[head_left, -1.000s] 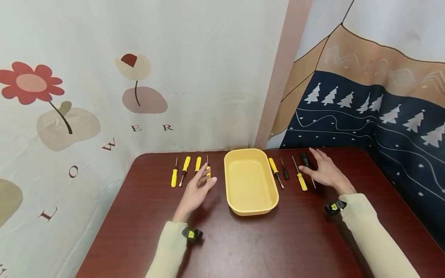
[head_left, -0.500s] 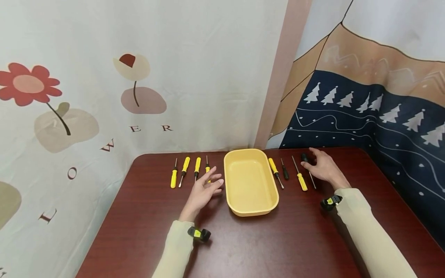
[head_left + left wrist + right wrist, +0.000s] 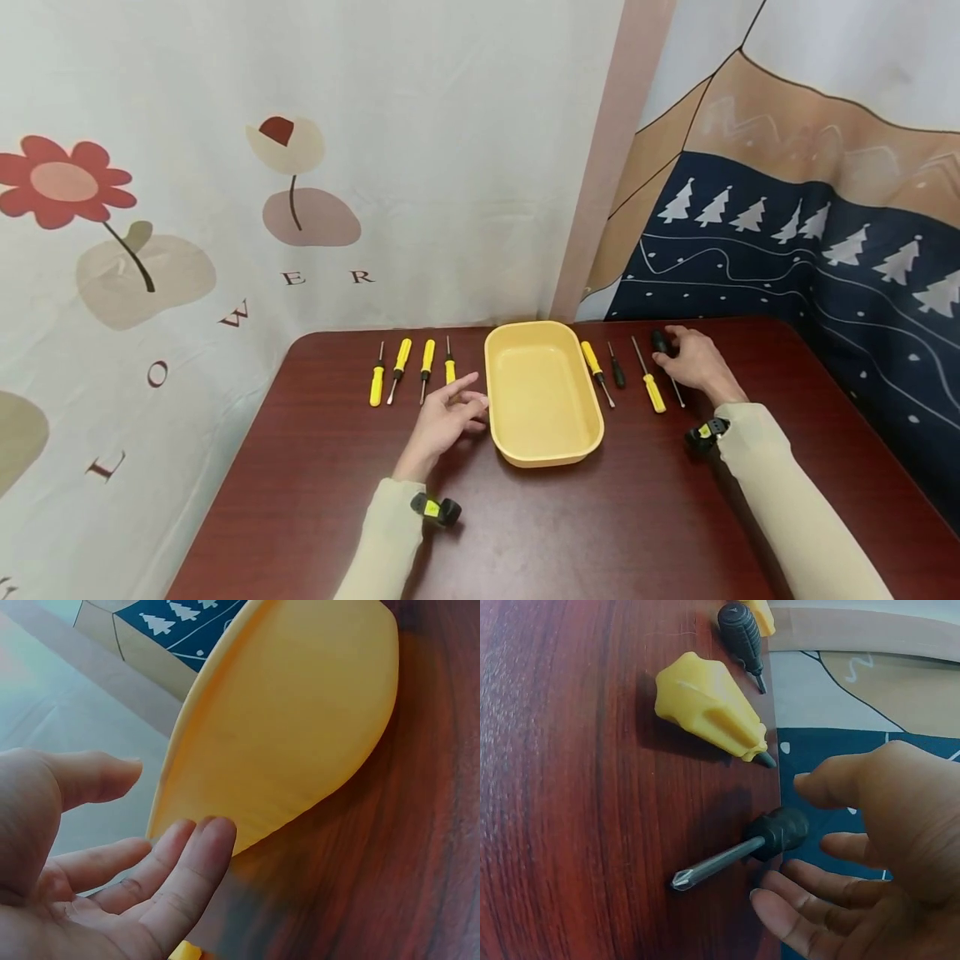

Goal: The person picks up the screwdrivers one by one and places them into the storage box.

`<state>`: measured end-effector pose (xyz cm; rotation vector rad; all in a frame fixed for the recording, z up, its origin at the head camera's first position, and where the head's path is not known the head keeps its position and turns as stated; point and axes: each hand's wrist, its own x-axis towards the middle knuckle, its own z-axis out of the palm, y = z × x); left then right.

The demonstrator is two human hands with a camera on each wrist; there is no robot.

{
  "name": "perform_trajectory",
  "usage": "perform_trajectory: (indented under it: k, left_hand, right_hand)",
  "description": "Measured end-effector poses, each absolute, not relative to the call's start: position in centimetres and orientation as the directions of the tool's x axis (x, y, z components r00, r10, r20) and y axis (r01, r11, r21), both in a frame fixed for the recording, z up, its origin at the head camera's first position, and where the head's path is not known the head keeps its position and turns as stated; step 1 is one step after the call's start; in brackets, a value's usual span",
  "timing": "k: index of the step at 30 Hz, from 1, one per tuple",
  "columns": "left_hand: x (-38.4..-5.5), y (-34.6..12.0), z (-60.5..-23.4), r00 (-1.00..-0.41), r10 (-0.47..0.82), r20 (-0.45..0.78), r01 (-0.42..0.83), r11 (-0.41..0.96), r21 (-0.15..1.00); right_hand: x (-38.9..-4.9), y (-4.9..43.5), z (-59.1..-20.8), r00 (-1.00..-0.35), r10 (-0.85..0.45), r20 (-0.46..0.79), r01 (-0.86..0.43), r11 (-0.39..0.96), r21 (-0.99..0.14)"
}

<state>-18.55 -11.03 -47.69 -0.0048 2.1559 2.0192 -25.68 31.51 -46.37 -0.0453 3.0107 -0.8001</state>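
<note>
L hand point(image 3: 444, 422) shifted twd tray point(image 3: 543, 392), R hand point(image 3: 697, 362) nr blk screwdriver point(image 3: 769, 837), all fingers point(image 3: 187, 889) relaxed.

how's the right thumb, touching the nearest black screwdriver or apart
Apart: the right wrist view shows blue backdrop between the thumb and the black screwdriver.

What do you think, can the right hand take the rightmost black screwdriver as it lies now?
Probably yes: the right hand is close beside the black screwdriver, its thumb and fingers apart, and nothing appears in the way.
</note>
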Motion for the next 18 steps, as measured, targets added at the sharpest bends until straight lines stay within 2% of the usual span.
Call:
perform_trajectory:
  k: [18]
  left_hand:
    - [-18.1,-9.6,-48.1,-0.981,0.111,-0.161,-0.162,0.004,0.987]
  right_hand:
    - [-26.2,31.3,-47.0,-1.0,-0.015,-0.013,-0.007,0.879,-0.476]
